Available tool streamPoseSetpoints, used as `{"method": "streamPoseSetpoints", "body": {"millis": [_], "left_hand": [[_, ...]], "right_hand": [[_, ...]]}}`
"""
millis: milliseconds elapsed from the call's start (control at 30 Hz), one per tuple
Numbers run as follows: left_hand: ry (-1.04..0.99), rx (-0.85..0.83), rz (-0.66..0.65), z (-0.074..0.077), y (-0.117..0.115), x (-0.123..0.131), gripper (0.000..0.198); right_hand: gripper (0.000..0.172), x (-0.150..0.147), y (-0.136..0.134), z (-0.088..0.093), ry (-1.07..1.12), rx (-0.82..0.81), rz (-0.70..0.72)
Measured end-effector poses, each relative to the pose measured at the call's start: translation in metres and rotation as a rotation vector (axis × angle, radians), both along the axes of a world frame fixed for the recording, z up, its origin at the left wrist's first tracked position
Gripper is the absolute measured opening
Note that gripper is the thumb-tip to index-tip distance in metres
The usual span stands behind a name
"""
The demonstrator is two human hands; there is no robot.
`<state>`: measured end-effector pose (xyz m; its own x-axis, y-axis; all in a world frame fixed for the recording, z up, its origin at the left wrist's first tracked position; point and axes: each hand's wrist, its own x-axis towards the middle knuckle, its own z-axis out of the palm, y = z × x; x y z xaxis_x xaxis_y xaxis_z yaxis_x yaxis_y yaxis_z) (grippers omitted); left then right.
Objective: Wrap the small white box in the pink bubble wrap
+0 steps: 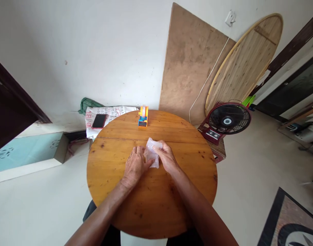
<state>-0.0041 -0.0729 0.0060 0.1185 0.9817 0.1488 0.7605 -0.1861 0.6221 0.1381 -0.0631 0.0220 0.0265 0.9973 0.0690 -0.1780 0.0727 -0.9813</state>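
A small bundle of clear bubble wrap lies near the middle of the round wooden table. My left hand holds its left side, with the thumb over the lower part and the fingers bent down beside the edge. On the other side, my right hand grips the wrap, its thumb pressed on top near the upper right corner. Whatever the wrap may enclose cannot be made out. Beyond my hands, an orange and blue tape dispenser stands at the table's far edge.
A phone rests on a printed white sack left of the table. To the right, a dark red fan stands on a low wooden stand. A brown board and an oval wooden tabletop lean against the wall.
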Motion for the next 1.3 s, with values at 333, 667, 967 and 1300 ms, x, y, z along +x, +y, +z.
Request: {"method": "streamPoseSetpoints", "body": {"millis": [333, 667, 967, 1300], "left_hand": [[-0.107, -0.046, -0.151, 0.002, 0.001, -0.003, 0.039], [-0.114, 0.014, -0.209, -0.001, 0.001, -0.004, 0.042], [-0.182, 0.261, -0.482, -0.012, -0.015, -0.025, 0.055], [0.1, 0.33, -0.526, -0.024, -0.019, -0.038, 0.068]], "right_hand": [[0.024, 0.01, -0.024, -0.011, -0.288, 0.112, 0.095], [0.012, 0.018, -0.04, -0.015, -0.48, 0.31, 0.138], [0.015, 0.025, -0.037, -0.018, -0.573, 0.407, 0.198], [0.043, 0.039, -0.054, -0.015, -0.988, 0.687, 0.165]]}}
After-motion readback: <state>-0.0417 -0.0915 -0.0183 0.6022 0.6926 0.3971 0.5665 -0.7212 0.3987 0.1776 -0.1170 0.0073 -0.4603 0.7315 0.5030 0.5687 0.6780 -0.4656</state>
